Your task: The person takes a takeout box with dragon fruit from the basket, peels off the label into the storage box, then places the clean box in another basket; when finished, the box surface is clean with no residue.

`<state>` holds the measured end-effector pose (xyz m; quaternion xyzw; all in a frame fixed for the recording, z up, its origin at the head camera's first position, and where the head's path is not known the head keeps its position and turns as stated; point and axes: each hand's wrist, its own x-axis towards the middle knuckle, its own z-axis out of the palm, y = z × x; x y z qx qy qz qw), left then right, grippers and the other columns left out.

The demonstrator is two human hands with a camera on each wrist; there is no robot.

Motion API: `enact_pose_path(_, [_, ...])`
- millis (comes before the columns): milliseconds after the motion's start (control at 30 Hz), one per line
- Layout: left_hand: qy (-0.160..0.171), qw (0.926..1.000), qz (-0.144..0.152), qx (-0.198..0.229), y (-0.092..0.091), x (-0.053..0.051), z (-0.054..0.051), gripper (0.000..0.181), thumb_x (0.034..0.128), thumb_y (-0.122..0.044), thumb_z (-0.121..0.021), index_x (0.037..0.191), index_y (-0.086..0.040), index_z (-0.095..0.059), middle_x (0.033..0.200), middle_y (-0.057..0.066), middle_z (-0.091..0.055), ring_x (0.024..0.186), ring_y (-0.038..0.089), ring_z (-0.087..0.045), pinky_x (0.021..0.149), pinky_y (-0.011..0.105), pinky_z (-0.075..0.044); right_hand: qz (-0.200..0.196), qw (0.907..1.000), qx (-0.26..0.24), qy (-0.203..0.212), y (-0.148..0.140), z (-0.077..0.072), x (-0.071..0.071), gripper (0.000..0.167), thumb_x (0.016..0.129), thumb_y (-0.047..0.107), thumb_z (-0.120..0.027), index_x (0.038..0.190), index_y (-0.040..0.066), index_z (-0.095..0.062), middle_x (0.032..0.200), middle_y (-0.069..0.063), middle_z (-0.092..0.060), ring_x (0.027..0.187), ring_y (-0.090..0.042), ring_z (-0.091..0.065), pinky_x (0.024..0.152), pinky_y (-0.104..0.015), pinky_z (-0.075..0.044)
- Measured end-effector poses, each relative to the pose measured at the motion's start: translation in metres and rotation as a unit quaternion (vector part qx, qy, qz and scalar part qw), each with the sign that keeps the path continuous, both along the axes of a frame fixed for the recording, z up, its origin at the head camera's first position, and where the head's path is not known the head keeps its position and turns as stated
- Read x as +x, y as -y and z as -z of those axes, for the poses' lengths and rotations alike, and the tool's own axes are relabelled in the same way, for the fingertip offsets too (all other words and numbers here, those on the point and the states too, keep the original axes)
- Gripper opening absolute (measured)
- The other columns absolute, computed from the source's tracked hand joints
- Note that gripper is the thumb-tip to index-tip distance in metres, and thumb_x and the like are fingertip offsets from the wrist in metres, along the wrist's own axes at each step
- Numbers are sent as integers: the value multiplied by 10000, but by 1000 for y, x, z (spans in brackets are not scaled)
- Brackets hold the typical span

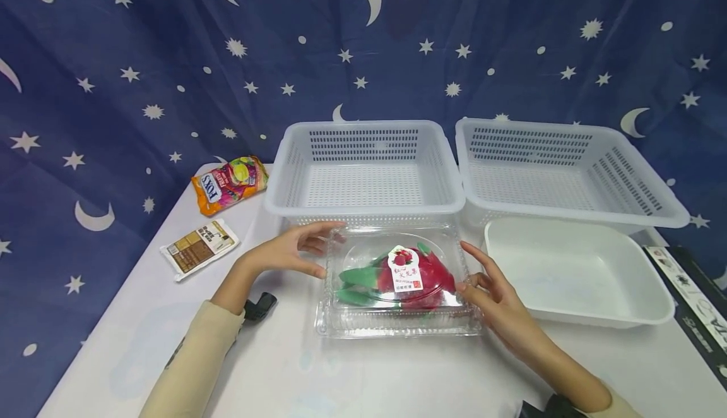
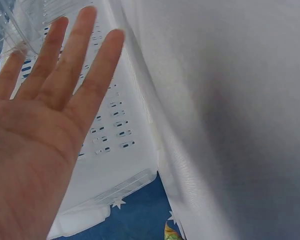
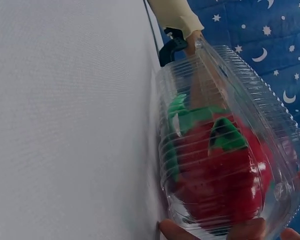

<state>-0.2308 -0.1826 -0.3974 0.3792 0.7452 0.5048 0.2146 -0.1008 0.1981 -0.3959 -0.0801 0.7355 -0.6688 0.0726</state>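
A clear plastic clamshell box (image 1: 352,323) lies on the table with a red dragon fruit (image 1: 434,276) with green leaf tips inside. A white label (image 1: 404,268) sits on its lid. My left hand (image 1: 301,247) is at the box's left side, fingertips by its edge; the left wrist view shows that hand (image 2: 50,110) with fingers spread and nearly straight. On the opposite side, my right hand (image 1: 500,298) touches the box's edge with loosely bent fingers. In the right wrist view, fingertips (image 3: 247,231) meet the box wall, and the rest of that hand is out of frame.
Two white slotted baskets (image 1: 363,211) (image 1: 573,213) stand behind the box. A white tub (image 1: 579,273) is at the right, beside a black and white strip (image 1: 690,317). An orange candy bag (image 1: 230,184) and a flat brown-and-white packet (image 1: 200,249) lie at the left.
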Motion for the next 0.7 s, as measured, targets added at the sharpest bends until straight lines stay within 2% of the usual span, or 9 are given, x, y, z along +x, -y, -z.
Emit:
enact_pose_path(133, [137, 9998, 116, -71, 0, 0, 0, 887, 812, -289, -805, 1520, -89, -309, 1451, 186, -447, 1295, 354, -469, 1046, 500, -425, -99, 9989, 439, -112, -5, 0, -2, 693, 966, 70, -571, 1540, 271, -238, 850, -38, -479, 726, -86, -451, 523, -257, -393])
enact_pose_path(300, [197, 9996, 132, -118, 0, 0, 1, 893, 820, -313, -792, 1523, -84, -290, 1447, 190, -443, 1282, 366, -474, 1049, 527, -412, -496, 9971, 564, -130, -11, -1, -5, 746, 955, 57, -577, 1554, 254, -178, 880, -73, -489, 745, -80, -514, 637, -256, -478])
enact_pose_path(433, [196, 9997, 98, -143, -1, 1, 1, 900, 814, -331, -793, 1520, -83, -294, 1441, 192, -445, 1261, 361, -489, 1045, 527, -417, -695, 9948, 731, -127, -13, -4, -6, 794, 939, 54, -601, 1560, 247, -144, 943, -131, -486, 788, -132, -591, 731, -264, -528])
enact_pose_path(700, [238, 9996, 38, -137, -2, 2, 1, 907, 805, -336, -802, 1518, -84, -301, 1436, 192, -451, 1265, 361, -483, 1046, 529, -415, -734, 9896, 1231, -113, -15, -12, -3, 820, 938, 105, -630, 1564, 276, -129, 1068, -193, -479, 857, -228, -610, 734, -279, -514])
